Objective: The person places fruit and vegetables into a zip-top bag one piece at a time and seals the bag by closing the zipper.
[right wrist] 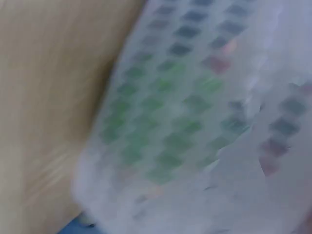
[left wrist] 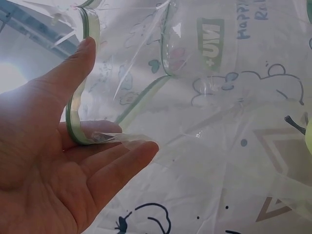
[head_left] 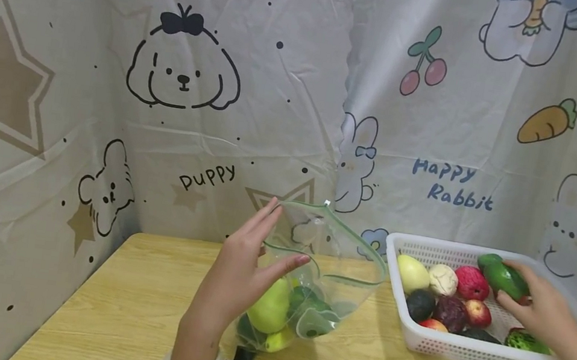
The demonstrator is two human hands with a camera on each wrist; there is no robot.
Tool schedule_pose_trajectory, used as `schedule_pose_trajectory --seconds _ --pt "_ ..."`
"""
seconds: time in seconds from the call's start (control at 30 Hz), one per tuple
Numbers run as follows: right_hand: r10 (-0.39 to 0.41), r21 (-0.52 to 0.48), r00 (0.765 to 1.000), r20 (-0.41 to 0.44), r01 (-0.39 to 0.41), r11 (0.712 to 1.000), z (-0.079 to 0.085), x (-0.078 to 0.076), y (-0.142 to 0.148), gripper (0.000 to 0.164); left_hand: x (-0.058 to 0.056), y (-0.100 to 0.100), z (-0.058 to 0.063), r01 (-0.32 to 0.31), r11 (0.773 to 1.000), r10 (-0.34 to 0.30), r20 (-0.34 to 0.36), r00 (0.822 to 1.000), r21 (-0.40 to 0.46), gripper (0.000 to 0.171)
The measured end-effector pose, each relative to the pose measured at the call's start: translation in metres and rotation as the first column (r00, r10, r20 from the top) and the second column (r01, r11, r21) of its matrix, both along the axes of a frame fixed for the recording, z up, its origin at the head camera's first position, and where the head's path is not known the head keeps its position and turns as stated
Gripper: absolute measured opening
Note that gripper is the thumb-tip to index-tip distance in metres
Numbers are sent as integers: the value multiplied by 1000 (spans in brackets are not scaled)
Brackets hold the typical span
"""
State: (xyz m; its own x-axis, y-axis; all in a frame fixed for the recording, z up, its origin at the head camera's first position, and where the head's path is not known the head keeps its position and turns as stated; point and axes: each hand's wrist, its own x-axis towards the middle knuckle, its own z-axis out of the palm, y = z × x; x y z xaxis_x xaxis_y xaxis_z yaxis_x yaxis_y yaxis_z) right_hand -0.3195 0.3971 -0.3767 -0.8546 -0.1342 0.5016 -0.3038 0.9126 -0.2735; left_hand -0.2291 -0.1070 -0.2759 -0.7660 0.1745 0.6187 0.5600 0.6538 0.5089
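A clear zip bag [head_left: 316, 305] with a green-edged mouth stands on the table with green and yellow fruits inside, among them a light-green round fruit [head_left: 270, 306]. My left hand [head_left: 241, 265] is at the left of its mouth, thumb and fingers spread apart. In the left wrist view, the green zip edge [left wrist: 73, 114] runs from the thumb down to the straight fingers. At the right, my right hand [head_left: 537, 304] grips a glossy dark-green fruit [head_left: 505, 280] over the white basket [head_left: 484, 356], thumb below and fingers on top. The right wrist view shows the blurred basket wall.
The basket also holds a pale yellow fruit [head_left: 411, 274], a cream ball-like item [head_left: 442, 280], a red bumpy fruit [head_left: 472, 283], a dark purple one [head_left: 450, 312] and a green striped one [head_left: 527, 341]. A printed curtain [head_left: 285, 119] hangs behind the wooden table [head_left: 136, 294].
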Motion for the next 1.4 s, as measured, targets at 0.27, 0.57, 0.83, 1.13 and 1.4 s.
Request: schedule_pose_trajectory --seconds 0.27,0.57,0.83,1.13,1.4 --pt "108 -76 979 -171 -122 990 39 25 -84 73 1 0 0 0 1000 0 14 1000 13 81" --pt "302 -148 894 -331 -365 919 87 58 -173 85 0 0 0 -4 1000 3 13 1000 22 81" --pt "452 -172 816 -361 -535 827 105 70 -225 84 -1 2 1 -3 1000 3 15 1000 16 82" --pt "542 -130 762 -355 -614 779 100 68 -248 75 -1 4 1 3 1000 -3 13 1000 5 82" --pt "543 -97 748 -381 -617 781 97 67 -247 65 -1 0 1 -17 1000 16 32 999 10 84"
